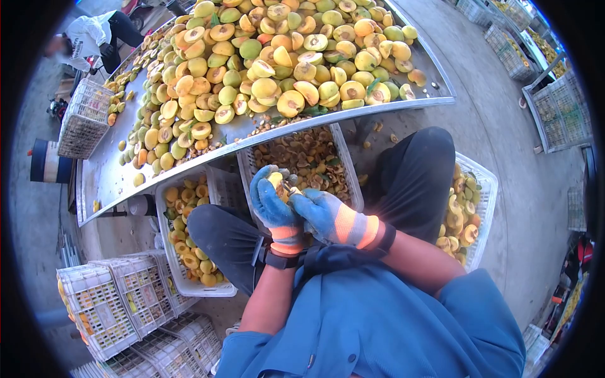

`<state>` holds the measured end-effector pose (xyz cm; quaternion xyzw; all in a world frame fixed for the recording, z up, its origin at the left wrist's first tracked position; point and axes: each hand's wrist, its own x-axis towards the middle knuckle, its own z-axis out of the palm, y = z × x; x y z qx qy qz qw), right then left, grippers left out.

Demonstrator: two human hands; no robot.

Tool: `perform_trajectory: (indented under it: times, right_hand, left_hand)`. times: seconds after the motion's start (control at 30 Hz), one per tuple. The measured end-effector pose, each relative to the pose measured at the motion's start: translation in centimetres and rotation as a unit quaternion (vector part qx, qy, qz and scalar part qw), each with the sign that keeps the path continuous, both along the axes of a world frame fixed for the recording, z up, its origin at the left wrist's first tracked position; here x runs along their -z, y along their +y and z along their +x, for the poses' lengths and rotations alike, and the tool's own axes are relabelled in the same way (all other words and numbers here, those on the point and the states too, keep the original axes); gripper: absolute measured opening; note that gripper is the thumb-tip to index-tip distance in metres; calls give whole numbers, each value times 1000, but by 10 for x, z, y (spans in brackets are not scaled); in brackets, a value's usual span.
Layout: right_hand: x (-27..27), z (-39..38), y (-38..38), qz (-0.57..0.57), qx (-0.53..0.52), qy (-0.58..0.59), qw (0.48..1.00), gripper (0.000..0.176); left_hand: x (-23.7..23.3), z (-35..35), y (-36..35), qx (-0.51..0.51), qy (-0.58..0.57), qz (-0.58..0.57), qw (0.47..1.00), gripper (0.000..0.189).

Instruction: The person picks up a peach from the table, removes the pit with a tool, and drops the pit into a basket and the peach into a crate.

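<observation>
My left hand [272,200], in a blue-coated glove with an orange cuff, is curled around a halved yellow peach [276,180]. My right hand [326,215], gloved alike, is closed right against it, fingertips at the cut fruit. Something small and dark shows between the fingertips, possibly a tool tip, too small to tell. Both hands are above a white crate [350,170] of pits and fruit scraps [302,154] between my knees. Beyond them, a big heap of halved peaches [265,69] lies on a metal table [403,106].
Crates of peach halves stand by my left leg [220,288] and my right leg [488,189]. Stacked crates [110,309] are at lower left. Another crate [88,120] sits at the table's left end, near a bending person [88,38]. More crates [561,113] line the right.
</observation>
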<state>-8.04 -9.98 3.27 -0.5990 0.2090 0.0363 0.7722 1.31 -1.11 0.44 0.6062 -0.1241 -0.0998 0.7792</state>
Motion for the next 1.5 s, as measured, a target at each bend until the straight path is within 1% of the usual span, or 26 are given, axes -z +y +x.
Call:
perform_trajectory:
  times: [0.03, 0.13, 0.23, 0.27, 0.33, 0.37, 0.43, 0.53, 0.57, 0.6, 0.67, 0.7, 0.77, 0.8, 0.83, 0.87, 0.97, 1.07, 1.17, 1.27, 1.3, 1.33, 1.37, 1.4, 1.47, 1.5]
  right_hand:
    - [-5, 1, -1, 86, -4, 55, 995, 41]
    - [2, 1, 0, 68, -11, 52, 996, 40]
    - [21, 2, 5, -42, 7, -39, 998, 39]
    - [27, 2, 3, -125, -9, -80, 989, 38]
    - [31, 2, -2, -285, -42, -158, 944, 37]
    - [32, 0, -4, -296, -60, -150, 941, 33]
    - [16, -1, -8, -316, -96, -136, 934, 26]
    - [14, 3, -7, -368, -101, -158, 911, 25]
    - [10, 3, -7, -245, -89, -91, 961, 25]
    - [-14, 5, -7, -116, -75, -22, 990, 25]
    - [-19, 5, -5, -68, -62, -15, 996, 25]
    - [-1, 3, -1, -151, -64, -78, 983, 25]
    - [34, 2, 4, -347, -54, -176, 920, 28]
    - [34, 7, 7, -453, -41, -208, 866, 32]
    - [33, 10, 7, -553, -27, -236, 798, 36]
    - [31, 4, 6, -253, -10, -132, 958, 37]
    - [23, -1, -1, -231, -37, -174, 956, 37]
    - [41, 1, -4, -347, -60, -161, 922, 37]
    - [35, 0, -12, -322, -110, -172, 925, 28]
    - [37, 0, -9, -342, -98, -189, 915, 28]
    - [22, 2, -12, -210, -102, -106, 967, 29]
    - [-7, 5, -16, -71, -104, -20, 992, 30]
    - [-23, 6, -18, 69, -103, 67, 990, 31]
    - [-3, 4, -16, 49, -100, 28, 993, 32]
    - [33, 0, 2, -123, -49, -83, 988, 30]
    - [36, 1, 5, -209, -23, -138, 968, 29]
  left_hand:
    - [0, -2, -4, -13, 31, -35, 999, 37]
    - [0, -9, -7, -20, 109, -114, 987, 37]
    - [-4, -14, -5, -8, 185, -142, 972, 36]
    - [-6, -16, -5, -3, 212, -145, 966, 36]
    - [-12, -18, -6, -9, 240, -157, 958, 34]
    - [-14, -18, -7, -12, 253, -165, 953, 34]
    - [-8, -17, -7, -9, 212, -145, 966, 34]
    - [-8, -19, -3, 8, 167, -101, 981, 34]
    - [-10, -18, -2, 16, 154, -85, 984, 34]
    - [-11, -17, -3, 14, 157, -92, 983, 34]
    - [-12, -18, -3, 8, 164, -106, 981, 35]
    - [-11, -18, -3, 5, 135, -87, 987, 35]
    - [-8, -18, -5, 1, 76, -51, 996, 36]
    - [-7, -18, -5, -4, 77, -56, 995, 36]
    - [-6, -18, -5, -8, 77, -62, 995, 36]
    - [-5, -17, -6, -11, 77, -68, 995, 36]
    - [-15, -23, -8, -29, 82, -48, 995, 35]
    - [-24, -20, -3, 24, 86, -12, 996, 34]
    - [-18, -19, -2, 26, 104, -28, 994, 34]
    - [-7, -19, -1, 6, -14, 66, 998, 31]
    - [-5, -17, 0, 23, 58, 0, 998, 30]
    - [-3, -14, 3, 40, 130, -66, 989, 29]
    - [-2, -12, 5, 55, 200, -132, 969, 28]
    - [2, -11, 5, 50, 160, -100, 981, 28]
    - [9, -10, 4, 38, 78, -36, 996, 29]
    - [8, -12, 0, 19, 64, -31, 997, 29]
